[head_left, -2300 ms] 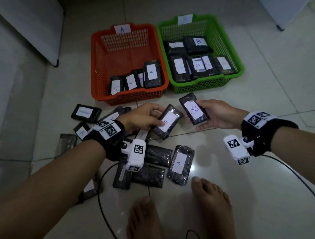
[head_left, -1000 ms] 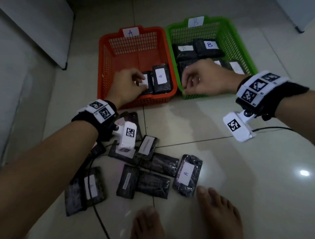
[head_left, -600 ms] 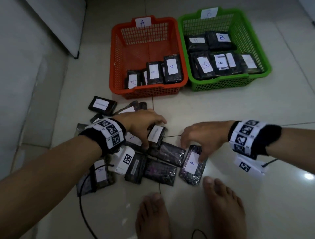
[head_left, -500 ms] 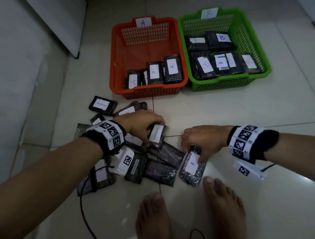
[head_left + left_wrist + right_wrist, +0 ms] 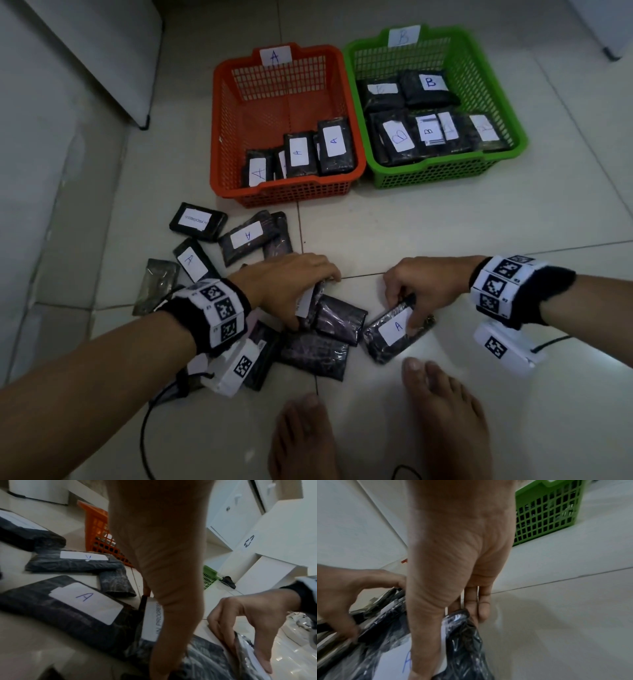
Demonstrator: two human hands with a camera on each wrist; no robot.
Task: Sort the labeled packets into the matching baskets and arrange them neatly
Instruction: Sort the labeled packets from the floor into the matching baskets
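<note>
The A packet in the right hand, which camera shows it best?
The head view: the A packet shows whole, label readable, right hand gripping its far end. The right wrist view shows it close but half hidden by the hand; the left wrist view shows only its edge.

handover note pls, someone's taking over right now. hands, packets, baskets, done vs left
Left hand: gripping a packet from the floor pile; its sticker shows print, no letter readable.
Right hand: pinching a packet marked A at the pile's right edge, one end tipped up off the floor.
Orange basket, tagged A: a short row of A packets along its near wall; far half bare.
Green basket, tagged B: more packets, in two rows.
Done: both baskets partly filled.
Left: roughly ten packets on the floor, at least two more show A; some lie label-down, so check them. Then straighten the rows.
</note>
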